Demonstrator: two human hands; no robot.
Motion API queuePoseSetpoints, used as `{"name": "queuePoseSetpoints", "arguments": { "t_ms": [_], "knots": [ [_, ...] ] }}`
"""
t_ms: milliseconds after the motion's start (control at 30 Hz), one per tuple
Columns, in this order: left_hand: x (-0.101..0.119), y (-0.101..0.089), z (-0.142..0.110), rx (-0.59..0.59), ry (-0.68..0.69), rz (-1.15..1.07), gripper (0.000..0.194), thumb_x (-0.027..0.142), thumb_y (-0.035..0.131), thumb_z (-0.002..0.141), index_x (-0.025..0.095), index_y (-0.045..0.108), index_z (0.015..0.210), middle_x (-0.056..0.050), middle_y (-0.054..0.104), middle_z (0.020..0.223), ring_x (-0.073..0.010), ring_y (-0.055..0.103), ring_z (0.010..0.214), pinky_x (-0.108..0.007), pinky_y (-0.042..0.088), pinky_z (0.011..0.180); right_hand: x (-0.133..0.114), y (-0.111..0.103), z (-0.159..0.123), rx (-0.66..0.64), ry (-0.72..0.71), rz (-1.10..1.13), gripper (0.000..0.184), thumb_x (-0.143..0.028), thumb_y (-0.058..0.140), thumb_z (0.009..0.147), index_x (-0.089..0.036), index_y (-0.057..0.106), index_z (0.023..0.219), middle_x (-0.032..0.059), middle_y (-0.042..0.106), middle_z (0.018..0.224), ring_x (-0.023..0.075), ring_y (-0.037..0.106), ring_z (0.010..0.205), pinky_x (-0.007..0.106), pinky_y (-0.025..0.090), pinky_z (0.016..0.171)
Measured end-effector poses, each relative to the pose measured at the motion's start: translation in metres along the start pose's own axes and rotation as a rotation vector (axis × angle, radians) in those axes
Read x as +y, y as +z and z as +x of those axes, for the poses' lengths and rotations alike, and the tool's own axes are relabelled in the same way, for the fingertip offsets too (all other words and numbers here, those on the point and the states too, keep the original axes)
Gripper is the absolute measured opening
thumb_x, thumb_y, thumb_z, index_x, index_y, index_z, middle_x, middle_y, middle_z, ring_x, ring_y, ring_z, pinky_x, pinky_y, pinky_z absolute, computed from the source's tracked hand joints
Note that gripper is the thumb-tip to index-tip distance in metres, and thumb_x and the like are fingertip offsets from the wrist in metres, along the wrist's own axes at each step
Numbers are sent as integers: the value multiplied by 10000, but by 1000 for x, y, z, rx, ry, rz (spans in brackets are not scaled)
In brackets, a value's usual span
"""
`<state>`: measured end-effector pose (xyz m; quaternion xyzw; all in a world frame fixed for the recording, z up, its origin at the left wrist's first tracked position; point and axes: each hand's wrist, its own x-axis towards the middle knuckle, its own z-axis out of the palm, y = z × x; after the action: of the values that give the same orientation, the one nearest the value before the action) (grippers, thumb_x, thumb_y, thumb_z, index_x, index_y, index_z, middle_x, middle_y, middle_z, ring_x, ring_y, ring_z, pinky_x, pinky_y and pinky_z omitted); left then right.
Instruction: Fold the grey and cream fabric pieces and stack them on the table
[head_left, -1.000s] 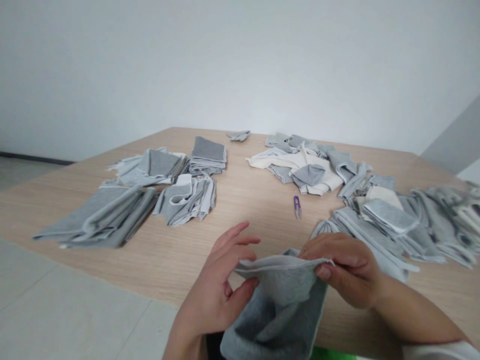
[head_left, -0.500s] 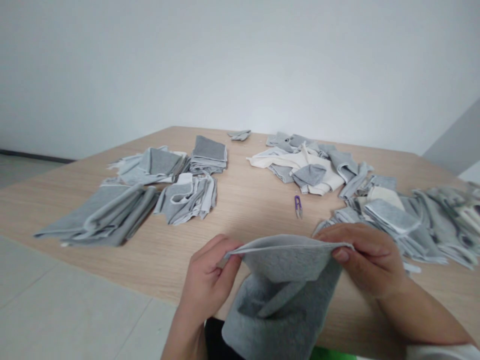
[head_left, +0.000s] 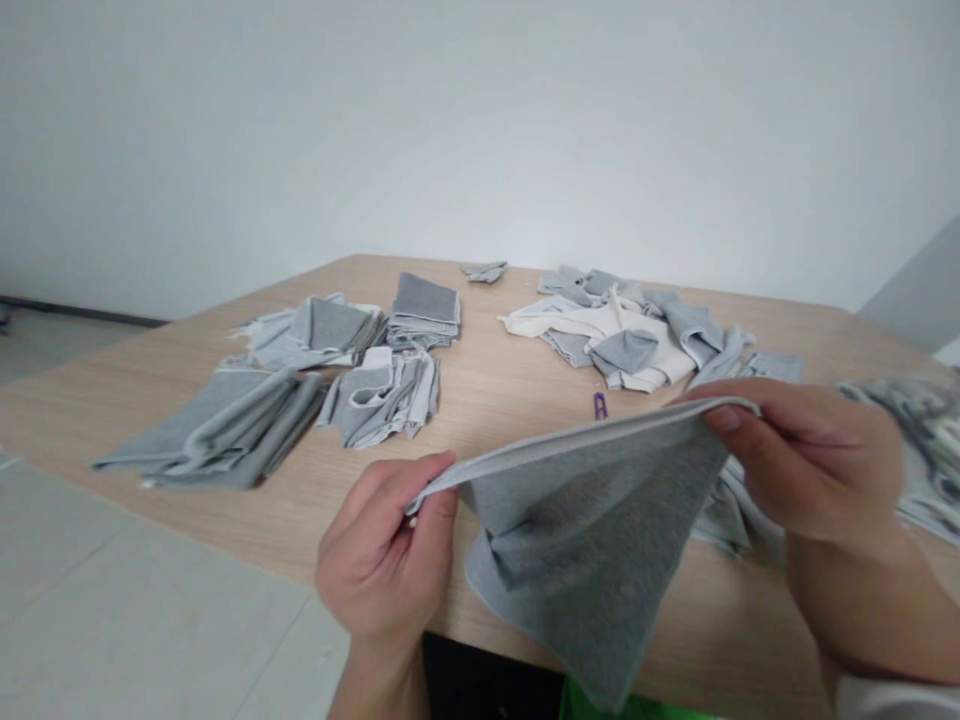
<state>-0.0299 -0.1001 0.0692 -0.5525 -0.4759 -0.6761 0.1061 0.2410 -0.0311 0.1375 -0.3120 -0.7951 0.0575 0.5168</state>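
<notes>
A grey fabric piece [head_left: 592, 530] hangs between my two hands over the front edge of the table, its paler upper edge pulled taut and slanting up to the right. My left hand [head_left: 390, 550] pinches one end of that edge between thumb and fingers. Higher up, my right hand [head_left: 817, 460] grips the other end the same way. Below the edge the cloth falls in loose folds to a pointed corner. Behind it the purple thread snips [head_left: 600, 405] lie on the table, their blades hidden by the cloth.
On the wooden table [head_left: 487, 400], folded grey cloths [head_left: 217, 425], a neat stack [head_left: 424, 310] and a loose pile [head_left: 386, 395] lie at left. A grey and cream heap [head_left: 622, 335] lies behind the snips. More fabric [head_left: 922, 430] is piled at right. A white wall stands behind.
Both hands have moved apart, stretching the cloth's edge, and the right hand has risen. The cloth, bunched and gaping before, now hangs flatter and covers part of the snips.
</notes>
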Motion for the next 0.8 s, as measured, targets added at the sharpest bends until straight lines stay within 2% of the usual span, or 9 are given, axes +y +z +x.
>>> {"name": "queuePoseSetpoints", "arguments": {
  "t_ms": [100,233,400,533,667,733,800],
  "knots": [
    [4,1,8,19,24,-9,295,50,695,743,236,739,968,-1,686,833,-126,626,727,-252,471,663,0,-1,12,11,4,-61,135,-261,615,880,-319,728,925,-55,700,707,119,627,626,222,434,557],
    [6,4,17,61,49,24,313,64,701,739,248,738,990,-5,686,854,-131,615,739,-262,469,679,-4,1,23,56,-29,-70,146,-244,600,895,-306,726,934,-54,717,795,106,642,708,206,436,603],
    [2,13,18,72,85,42,195,123,641,810,226,717,956,-12,686,855,-157,620,817,-306,478,779,-7,6,27,126,-46,-132,156,-230,590,906,-284,731,948,-43,706,790,100,633,718,211,422,621],
    [2,19,14,74,-21,91,155,183,596,863,218,682,987,6,686,843,-130,623,764,-256,473,726,-5,8,29,78,-9,-97,146,-238,569,920,-238,714,902,-37,667,724,98,583,645,220,391,570],
    [6,24,14,105,-87,99,109,225,581,882,214,672,942,30,665,790,-108,601,728,-216,450,690,0,12,31,33,14,-61,205,-265,553,926,-217,683,774,-31,609,651,110,535,600,231,370,540],
    [5,24,16,95,-148,71,102,243,588,881,214,673,929,34,659,781,-105,592,722,-209,446,688,3,13,32,18,78,-18,242,-297,563,917,-214,667,716,-22,595,635,121,525,589,241,366,526],
    [4,24,18,48,-265,-4,107,281,607,870,212,680,907,37,642,738,-104,573,681,-206,438,645,5,14,33,-15,190,109,260,-344,581,903,-216,661,691,-17,594,627,129,520,570,246,364,505]
  ]
}}
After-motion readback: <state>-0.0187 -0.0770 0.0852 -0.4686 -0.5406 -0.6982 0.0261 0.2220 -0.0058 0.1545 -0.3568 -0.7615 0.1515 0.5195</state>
